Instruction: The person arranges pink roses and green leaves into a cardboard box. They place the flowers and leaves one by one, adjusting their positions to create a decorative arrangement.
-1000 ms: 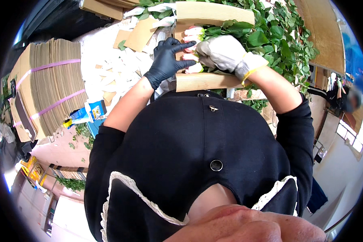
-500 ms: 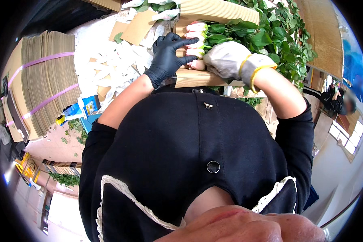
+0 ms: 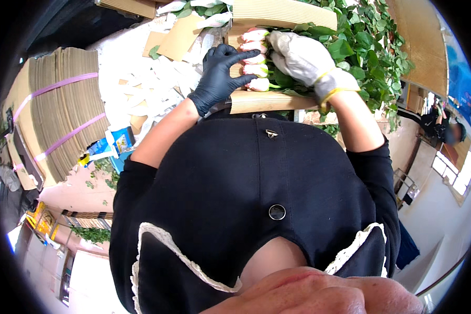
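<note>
Several pale pink roses lie in a column on corrugated cardboard, their leafy stems running rightward between an upper cardboard strip and a lower one. My left hand, in a black glove, spans the blooms with thumb and forefinger stretched apart and touching them, the other fingers bent. My right hand, in a pale grey glove with yellow trim, is closed over the stems just right of the upper blooms; whatever is inside its fingers is hidden.
A strapped stack of cardboard stands at left, near a blue-and-yellow object. White paper scraps and cardboard pieces cover the surface beside my left hand. Leafy stems heap at right. Another person appears small at far right.
Compared with half a second ago, my right hand has moved up along the bunch toward the top rose, uncovering more of the lowest bloom and stem. My left hand has barely moved.
</note>
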`<state>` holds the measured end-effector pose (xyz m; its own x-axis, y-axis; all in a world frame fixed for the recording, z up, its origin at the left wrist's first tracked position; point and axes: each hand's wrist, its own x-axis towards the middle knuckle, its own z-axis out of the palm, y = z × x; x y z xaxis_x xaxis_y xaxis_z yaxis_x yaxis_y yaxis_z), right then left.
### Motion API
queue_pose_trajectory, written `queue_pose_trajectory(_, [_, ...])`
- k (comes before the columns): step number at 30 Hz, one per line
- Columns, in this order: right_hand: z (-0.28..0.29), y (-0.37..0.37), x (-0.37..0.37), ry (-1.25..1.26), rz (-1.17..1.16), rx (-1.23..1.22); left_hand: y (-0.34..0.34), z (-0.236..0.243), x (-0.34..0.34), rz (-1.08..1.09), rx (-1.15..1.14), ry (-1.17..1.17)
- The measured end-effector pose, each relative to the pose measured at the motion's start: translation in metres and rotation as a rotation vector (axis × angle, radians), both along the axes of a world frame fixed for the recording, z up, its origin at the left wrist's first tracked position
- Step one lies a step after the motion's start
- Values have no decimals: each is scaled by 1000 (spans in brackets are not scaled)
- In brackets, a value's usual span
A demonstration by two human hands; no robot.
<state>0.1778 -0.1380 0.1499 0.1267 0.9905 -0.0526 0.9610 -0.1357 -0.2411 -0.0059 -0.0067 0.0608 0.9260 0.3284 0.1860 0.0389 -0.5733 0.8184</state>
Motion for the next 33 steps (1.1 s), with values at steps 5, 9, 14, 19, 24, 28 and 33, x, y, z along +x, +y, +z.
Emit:
queue_pose_trajectory(5, [21, 9, -2, 3, -64, -1, 1, -5, 1, 1, 6, 11])
queue_pose_trajectory(9, [-14, 7, 7, 197, -147, 122, 3, -15, 1, -10, 24, -69])
queue_pose_trajectory(14, [-30, 1, 16, 317, -127, 150, -1, -17, 4, -4, -29, -42])
queue_pose_trajectory(19, [55, 24, -17, -69, -111, -277, 40, -17, 0, -277, -358, -120])
queue_pose_trajectory(24, [93, -9, -31, 265, -132, 459, 114, -79, -10, 450, 469, 197])
queue_pose_trajectory(28, [91, -41, -15, 167, -43, -137, 137, -118, -19, 297, 524, 438])
queue_pose_trajectory(33, [124, -42, -39, 482, -468, -40, 121, -39, -69, 611, 638, 388])
